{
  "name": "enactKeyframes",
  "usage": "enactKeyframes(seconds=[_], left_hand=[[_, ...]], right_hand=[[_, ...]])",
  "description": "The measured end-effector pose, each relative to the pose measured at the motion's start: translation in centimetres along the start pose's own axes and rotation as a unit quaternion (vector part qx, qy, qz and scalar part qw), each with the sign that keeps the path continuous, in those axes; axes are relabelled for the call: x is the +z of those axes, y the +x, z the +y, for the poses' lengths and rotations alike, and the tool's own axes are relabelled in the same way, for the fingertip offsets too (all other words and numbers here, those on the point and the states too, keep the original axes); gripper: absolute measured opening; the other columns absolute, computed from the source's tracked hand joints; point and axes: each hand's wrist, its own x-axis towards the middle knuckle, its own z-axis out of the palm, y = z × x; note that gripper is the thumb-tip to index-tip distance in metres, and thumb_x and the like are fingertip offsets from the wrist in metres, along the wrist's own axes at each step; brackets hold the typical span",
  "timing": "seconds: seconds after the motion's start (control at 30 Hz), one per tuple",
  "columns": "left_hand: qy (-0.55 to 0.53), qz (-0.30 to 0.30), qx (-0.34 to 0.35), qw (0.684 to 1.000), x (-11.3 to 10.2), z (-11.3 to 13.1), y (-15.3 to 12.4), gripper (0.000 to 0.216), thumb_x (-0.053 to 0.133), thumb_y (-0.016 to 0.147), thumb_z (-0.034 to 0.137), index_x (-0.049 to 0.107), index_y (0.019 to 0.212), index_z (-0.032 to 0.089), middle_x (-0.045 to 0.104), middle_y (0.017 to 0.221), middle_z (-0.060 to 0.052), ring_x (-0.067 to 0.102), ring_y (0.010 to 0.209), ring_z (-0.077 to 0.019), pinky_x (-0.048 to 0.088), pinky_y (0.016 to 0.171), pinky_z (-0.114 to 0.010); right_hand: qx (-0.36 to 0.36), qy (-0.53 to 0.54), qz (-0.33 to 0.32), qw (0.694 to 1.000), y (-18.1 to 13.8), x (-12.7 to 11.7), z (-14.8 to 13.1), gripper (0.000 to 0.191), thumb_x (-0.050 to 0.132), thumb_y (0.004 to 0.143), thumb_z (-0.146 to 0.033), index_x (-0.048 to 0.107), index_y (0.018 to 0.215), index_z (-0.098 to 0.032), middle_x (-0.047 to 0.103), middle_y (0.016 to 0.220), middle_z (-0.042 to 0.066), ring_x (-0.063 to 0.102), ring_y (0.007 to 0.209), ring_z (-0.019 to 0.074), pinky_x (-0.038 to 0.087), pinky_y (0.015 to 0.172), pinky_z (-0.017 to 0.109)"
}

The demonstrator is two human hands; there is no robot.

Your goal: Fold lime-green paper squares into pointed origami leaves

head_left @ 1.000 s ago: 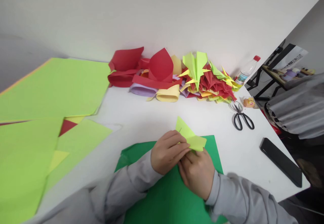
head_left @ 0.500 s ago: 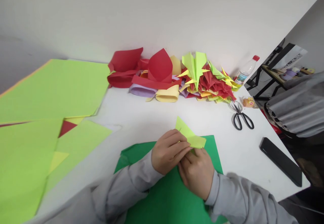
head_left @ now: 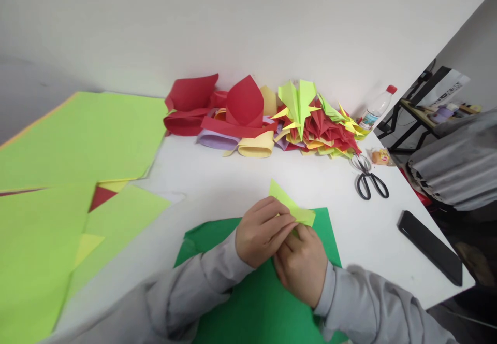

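Note:
A folded piece of yellow-green paper (head_left: pixel 289 201) is pinched between both my hands, its pointed end sticking up toward the wall. My left hand (head_left: pixel 266 232) closes over its near left part, fingers bent and touching the right fingers. Around the lower edge, my right hand (head_left: pixel 303 263) is closed with its thumb and fingers pressed together. Much of the paper is hidden under the fingers. Beneath both hands lies a green sheet (head_left: pixel 256 307) on the white table (head_left: pixel 217 188).
Large lime-green sheets (head_left: pixel 89 137) cover the left side. Rolled red paper shapes (head_left: pixel 244 103) and a pile of folded paper pieces (head_left: pixel 322 126) stand along the wall. To the right are a bottle (head_left: pixel 376 108), scissors (head_left: pixel 368 178), a small snack packet (head_left: pixel 381 157) and a black oblong object (head_left: pixel 429 245).
My left hand has shifted slightly right, covering more of the yellow-green paper near the right fingers. My right hand stays almost still.

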Motion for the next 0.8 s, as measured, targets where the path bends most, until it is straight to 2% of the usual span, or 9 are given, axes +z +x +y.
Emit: enactKeyframes(seconds=[0.8], left_hand=[[-0.011,0.037,0.015,0.999,0.7,0.3,1.1,0.022,0.059,0.079,-0.004,0.059,0.092,0.014,0.058,0.078,-0.005,0.051,0.072,-0.0151,0.049,0.058,-0.03]], right_hand=[[-0.004,0.001,0.021,1.0,0.1,0.1,0.0,0.011,0.054,0.082,-0.016,0.064,0.076,-0.015,0.061,0.072,0.008,0.047,0.071,0.0218,0.034,0.058,0.036]])
